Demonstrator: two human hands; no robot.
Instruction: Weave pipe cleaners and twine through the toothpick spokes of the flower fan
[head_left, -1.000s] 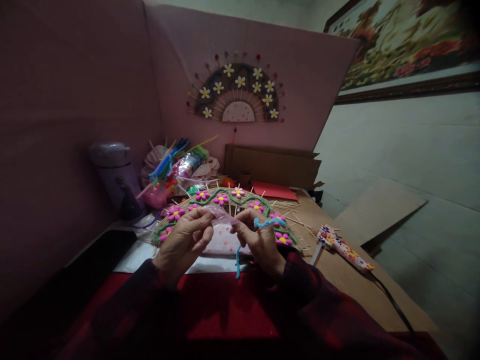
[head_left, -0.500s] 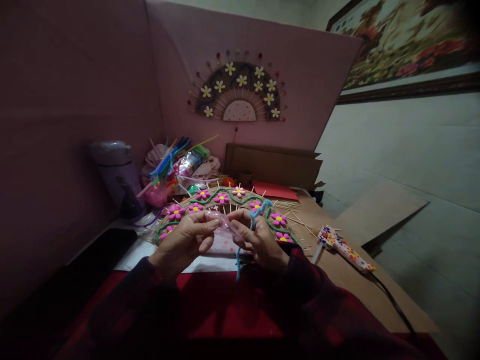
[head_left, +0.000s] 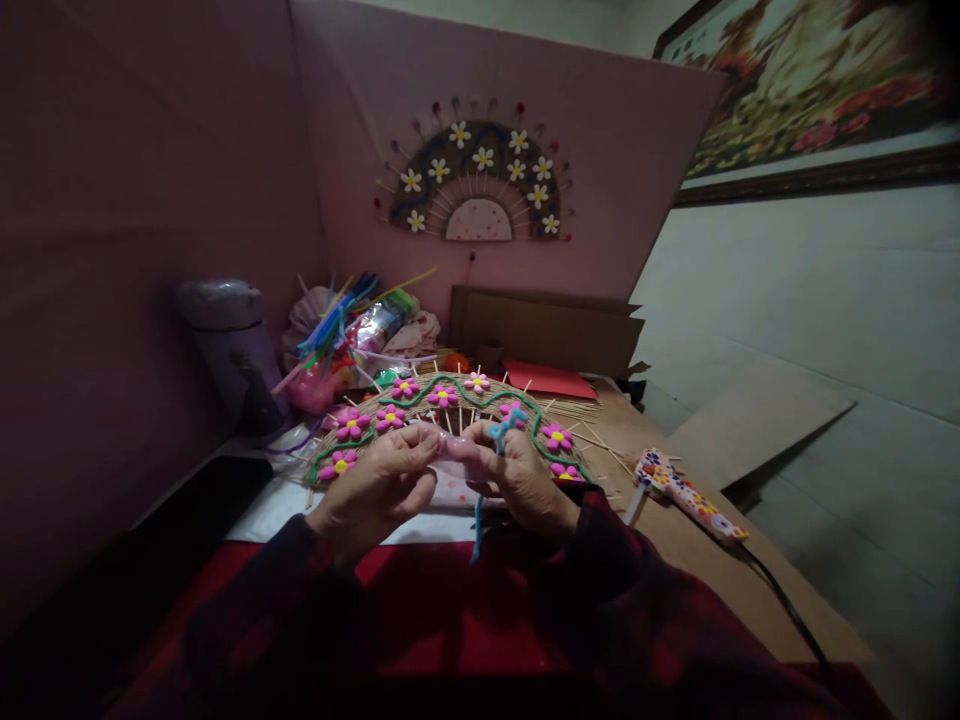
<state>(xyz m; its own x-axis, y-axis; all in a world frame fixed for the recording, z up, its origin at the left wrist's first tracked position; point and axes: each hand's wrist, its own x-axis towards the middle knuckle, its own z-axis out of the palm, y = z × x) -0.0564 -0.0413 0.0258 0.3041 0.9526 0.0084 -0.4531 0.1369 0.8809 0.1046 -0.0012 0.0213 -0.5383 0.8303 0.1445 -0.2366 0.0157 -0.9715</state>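
Note:
My left hand and my right hand meet in front of me, both closed, pinching a small crumpled piece of clear pinkish plastic, perhaps a little bag, between the fingertips. A light blue pipe cleaner runs through my right hand; its curled end shows above the fingers and its tail hangs below. Just behind the hands lies a half-round fan wound with brown twine, carrying pink clay flowers, a wavy green pipe cleaner and thin sticks. My hands cover part of its dotted pink centre.
At the right lies a flower-patterned glue gun with a black cord. Pipe cleaners and plastic packets are heaped behind, beside a purple flask. Red card and cardboard stand further back. A finished fan hangs on the pink board.
My fingertips have drawn closer together, and the plastic between them is more bunched up. The blue pipe cleaner's upper end has dropped and shifted left with my right hand.

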